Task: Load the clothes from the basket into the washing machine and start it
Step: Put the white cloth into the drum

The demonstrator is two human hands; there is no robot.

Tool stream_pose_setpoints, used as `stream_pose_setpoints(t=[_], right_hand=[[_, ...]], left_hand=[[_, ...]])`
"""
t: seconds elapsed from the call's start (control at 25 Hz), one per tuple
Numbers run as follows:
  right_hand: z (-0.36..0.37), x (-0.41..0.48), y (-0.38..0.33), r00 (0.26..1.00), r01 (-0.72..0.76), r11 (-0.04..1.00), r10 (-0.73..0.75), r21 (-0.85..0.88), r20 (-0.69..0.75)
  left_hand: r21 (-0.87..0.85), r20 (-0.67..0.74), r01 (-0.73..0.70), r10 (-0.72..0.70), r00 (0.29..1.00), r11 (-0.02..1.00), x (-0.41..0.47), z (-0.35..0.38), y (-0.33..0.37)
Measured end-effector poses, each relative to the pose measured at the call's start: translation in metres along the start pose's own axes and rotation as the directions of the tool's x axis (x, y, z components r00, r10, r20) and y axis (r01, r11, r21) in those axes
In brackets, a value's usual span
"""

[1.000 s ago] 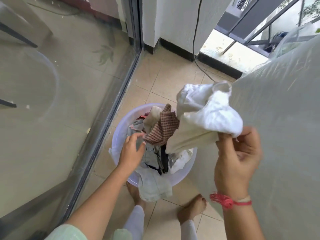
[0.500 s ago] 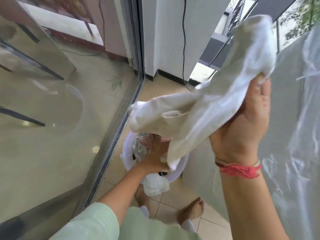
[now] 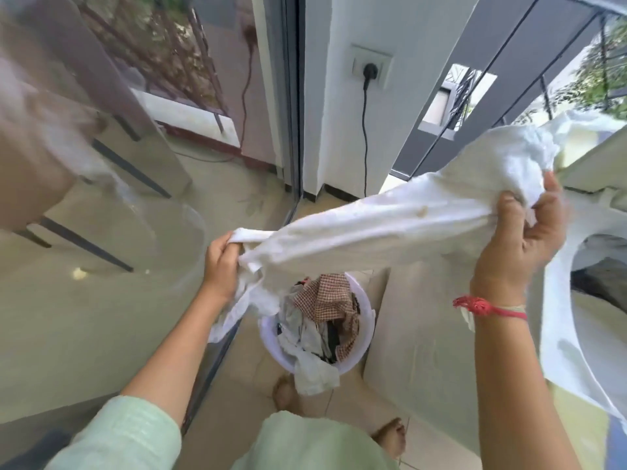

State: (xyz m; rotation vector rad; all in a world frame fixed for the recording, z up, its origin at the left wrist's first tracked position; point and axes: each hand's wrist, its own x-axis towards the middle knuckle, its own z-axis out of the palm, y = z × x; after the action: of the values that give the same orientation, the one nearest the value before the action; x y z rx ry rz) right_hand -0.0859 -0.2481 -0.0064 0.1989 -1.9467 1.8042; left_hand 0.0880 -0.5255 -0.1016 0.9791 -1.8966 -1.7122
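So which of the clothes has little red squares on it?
The red-and-white checked cloth lying on top of the pile in the basket. The garment stretched between both hands is plain white, and the others are pale or dark.

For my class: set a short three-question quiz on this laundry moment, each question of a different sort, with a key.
1. True or false: both hands hold the white garment.
2. Which thing lies on top in the basket? A) checked cloth B) blue towel C) yellow sock
3. Fill in: the wall socket has a ____ in it.

Key:
1. True: left hand and right hand grip its two ends.
2. A
3. plug
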Motion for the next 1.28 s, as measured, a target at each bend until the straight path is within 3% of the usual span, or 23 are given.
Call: stream_pose_setpoints(t=[0.08,0.16,0.28,0.36,0.44,0.52,0.6,0.72,0.8,0.84,0.88,0.96,1.04,1.08,1.2,1.28], right_hand=[[-0.005,0.018,-0.019,0.986,0.169,0.971,-0.166,-0.168,0.03],[-0.009,0.03,-0.039,0.97,0.216,0.972,-0.202,-0.096,0.136],[-0.022,0.045,-0.083,0.962,0.099,0.991,-0.119,0.093,0.246],[-0.04,0.06,-0.117,0.936,-0.117,0.968,0.032,0.224,0.349],[-0.073,0.08,-0.149,0.854,-0.293,0.897,0.09,0.331,0.512],[-0.121,0.105,-0.178,0.831,-0.258,0.876,-0.013,0.407,0.556],[-0.171,0.13,-0.203,0.864,-0.121,0.889,-0.124,0.441,0.488],[-0.263,0.173,-0.22,0.97,0.151,0.963,-0.188,0.221,0.157],[-0.325,0.198,-0.221,0.956,0.287,0.957,-0.289,-0.039,-0.046],[-0.351,0.207,-0.219,0.937,0.326,0.935,-0.339,-0.14,-0.08],[-0.375,0.214,-0.217,0.932,0.319,0.915,-0.35,-0.246,-0.094],[-0.404,0.223,-0.207,0.969,0.166,0.864,-0.232,-0.475,-0.084],[-0.425,0.228,-0.186,0.993,-0.01,0.718,-0.077,-0.696,-0.094],[-0.435,0.23,-0.176,0.995,-0.068,0.652,-0.013,-0.755,-0.101],[-0.459,0.237,-0.151,0.977,-0.206,0.638,0.18,-0.742,-0.116],[-0.473,0.247,-0.134,0.99,-0.131,0.693,0.127,-0.709,-0.06]], left_hand=[[-0.022,-0.009,-0.072,0.072,0.997,0.997,0.001,-0.011,0.037],[-0.039,-0.022,-0.127,0.126,0.992,0.991,0.003,-0.013,0.075],[-0.042,-0.02,-0.154,0.153,0.988,0.987,0.001,-0.002,0.144],[0.065,0.013,-0.185,0.184,0.983,0.981,-0.011,0.021,0.204],[-0.072,-0.037,-0.301,0.299,0.954,0.951,-0.024,0.053,0.264],[-0.251,-0.062,-0.354,0.35,0.935,0.901,-0.046,0.088,0.326],[-0.298,0.088,-0.375,0.416,0.905,0.878,-0.067,0.126,0.372],[-0.364,0.421,-0.396,0.529,0.737,0.843,-0.1,0.186,0.411],[-0.331,0.581,-0.489,0.583,0.568,0.807,-0.118,0.222,0.417],[-0.261,0.641,-0.592,0.595,0.485,0.763,-0.128,0.24,0.417],[-0.15,0.696,-0.709,0.583,0.42,0.689,-0.138,0.26,0.414],[0.125,0.74,-0.91,0.574,0.35,0.394,-0.148,0.299,0.403],[0.228,0.743,-0.958,0.605,0.287,0.175,-0.155,0.337,0.389],[0.227,0.742,-0.964,0.617,0.264,0.139,-0.158,0.352,0.383],[0.169,0.761,-0.948,0.576,0.3,0.271,-0.145,0.379,0.371],[0.095,0.715,-0.922,0.619,0.326,0.376,-0.139,0.389,0.368]])
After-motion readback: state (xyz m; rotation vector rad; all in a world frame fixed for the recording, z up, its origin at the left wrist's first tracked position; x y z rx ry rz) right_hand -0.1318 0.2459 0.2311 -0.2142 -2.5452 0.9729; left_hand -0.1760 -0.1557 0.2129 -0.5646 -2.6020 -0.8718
